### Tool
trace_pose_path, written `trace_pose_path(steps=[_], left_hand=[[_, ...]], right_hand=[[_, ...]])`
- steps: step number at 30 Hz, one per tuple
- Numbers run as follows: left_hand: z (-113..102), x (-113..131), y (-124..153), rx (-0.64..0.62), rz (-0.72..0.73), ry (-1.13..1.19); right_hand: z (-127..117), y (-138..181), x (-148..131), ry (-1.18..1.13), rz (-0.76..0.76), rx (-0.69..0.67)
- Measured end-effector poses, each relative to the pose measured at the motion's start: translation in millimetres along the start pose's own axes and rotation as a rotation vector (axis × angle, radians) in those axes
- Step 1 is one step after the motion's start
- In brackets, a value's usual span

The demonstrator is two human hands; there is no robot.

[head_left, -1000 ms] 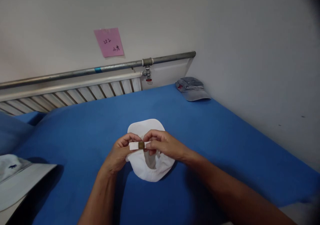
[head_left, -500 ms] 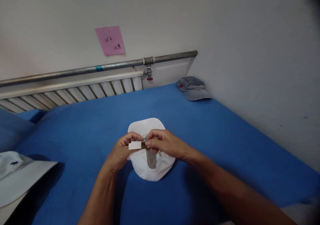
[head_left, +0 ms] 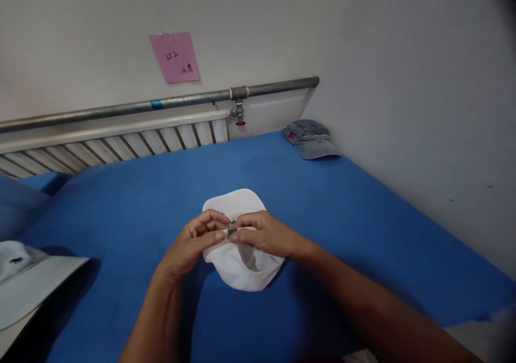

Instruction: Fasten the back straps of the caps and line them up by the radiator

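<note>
So my feed had the plain white cloth cap front and centre, over the smooth blue cover, with its rounded brim on the far side. Couldn't tell whether it was resting flat or lifted a bit. The crown looked soft, and a dim curved opening showed just below the right hand.

Both sets of fingers were busy around a small, squarish, brownish metal buckle. The left hand had its thumb and fingertips clamped on the white cloth just left of it. On the right, the thumb was pressed on the buckle with the fingers curled in behind, so I'd call that a pinch too. The two hands' fingertips nearly met there.

Near the far right corner I could see a faded grey-blue cap, kind of denim-looking, with a red emblem on the side. Over at the left edge a pale cap with a tiny dark emblem stuck its stiff, wide brim out. Behind everything: a ribbed white radiator, a dull metal pipe and a handwritten pink paper on the wall.
</note>
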State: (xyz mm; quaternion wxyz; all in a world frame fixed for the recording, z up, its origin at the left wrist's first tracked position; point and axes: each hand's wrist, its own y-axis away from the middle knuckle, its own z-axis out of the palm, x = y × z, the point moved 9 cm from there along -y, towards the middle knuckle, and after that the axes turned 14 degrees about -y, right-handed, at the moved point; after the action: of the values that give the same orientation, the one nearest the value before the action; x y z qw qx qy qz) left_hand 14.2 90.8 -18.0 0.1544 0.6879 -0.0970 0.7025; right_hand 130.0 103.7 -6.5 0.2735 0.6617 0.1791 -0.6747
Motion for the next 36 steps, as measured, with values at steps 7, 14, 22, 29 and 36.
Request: trace_pose_path(steps=[7, 14, 22, 29, 36], left_hand=[[4.1, 3.1, 2.3, -0.026, 0.025, -0.119], [8.6, 7.9, 4.3, -0.08, 0.028, -0.142], [4.2, -1.6, 4.2, -0.05, -0.078, -0.326], [1.5, 1.3, 5.5, -0.017, -0.059, -0.44], [10.8, 6.9, 5.6, -0.052, -0.092, -0.506]], right_hand=[[4.9, -0.1, -2.7, 0.038, -0.021, -0.009], [10.4, -3.2, 3.0, -0.017, -0.042, -0.024], [-3.2, 0.4, -7.1, -0.075, -0.009, 0.024], [-14.8, 6.4, -18.2, -0.066, -0.047, 0.032], [-15.5, 6.9, -18.4, -0.02, -0.055, 0.026]])
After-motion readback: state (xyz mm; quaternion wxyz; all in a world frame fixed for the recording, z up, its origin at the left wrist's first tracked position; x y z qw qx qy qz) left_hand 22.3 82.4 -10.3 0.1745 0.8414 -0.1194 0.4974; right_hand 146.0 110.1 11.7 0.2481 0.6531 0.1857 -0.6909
